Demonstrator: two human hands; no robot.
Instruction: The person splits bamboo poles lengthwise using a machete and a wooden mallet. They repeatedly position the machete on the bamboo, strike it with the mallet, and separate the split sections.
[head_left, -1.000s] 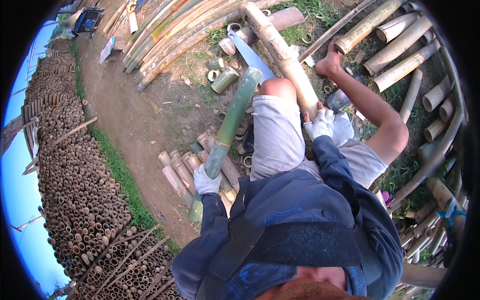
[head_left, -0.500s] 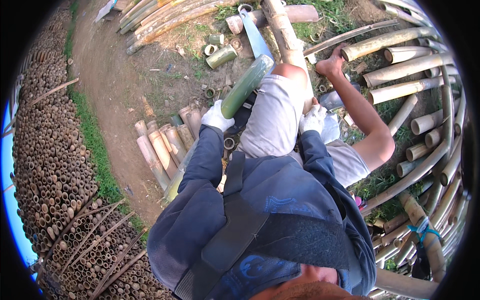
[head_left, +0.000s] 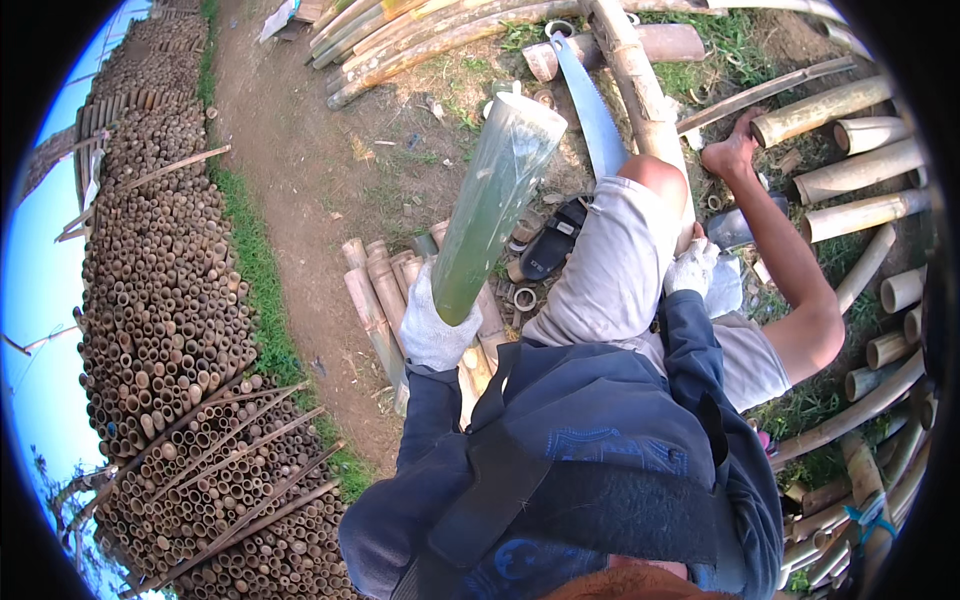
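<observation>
- Two gloved hands are at work: the left hand (head_left: 432,330) is clenched around the lower end of a green bamboo tube (head_left: 495,200), which tilts up and away over the dirt ground (head_left: 300,180).
- The right hand (head_left: 692,268) rests by the raised knee; whether it grips anything cannot be told.
- A saw blade (head_left: 592,110) lies just beyond the knee, beside a thick bamboo pole (head_left: 635,70).
- Stacked bamboo ends (head_left: 160,300) fill the left side.
</observation>
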